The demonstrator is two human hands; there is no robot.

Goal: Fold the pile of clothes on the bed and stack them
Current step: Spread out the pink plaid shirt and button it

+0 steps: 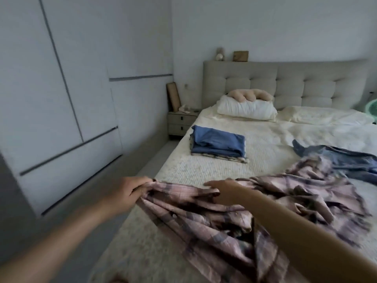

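Observation:
A crumpled pink plaid garment [240, 217] lies spread over the near part of the bed [204, 166]. My left hand [124, 190] grips its left edge at the bed's side. My right hand [226, 190] pinches the same upper edge a little further right. Beyond them a stack of folded clothes [218, 145], blue on top with a plaid piece underneath, rests near the left side of the bed. An unfolded blue garment [346, 158] lies at the right, partly under the plaid one.
Two white pillows [246, 109] and a beige plush cushion [251, 94] sit against the padded headboard [289, 84]. A nightstand [181, 121] stands left of the bed. White wardrobe doors [61, 99] run along the left, across a narrow floor strip.

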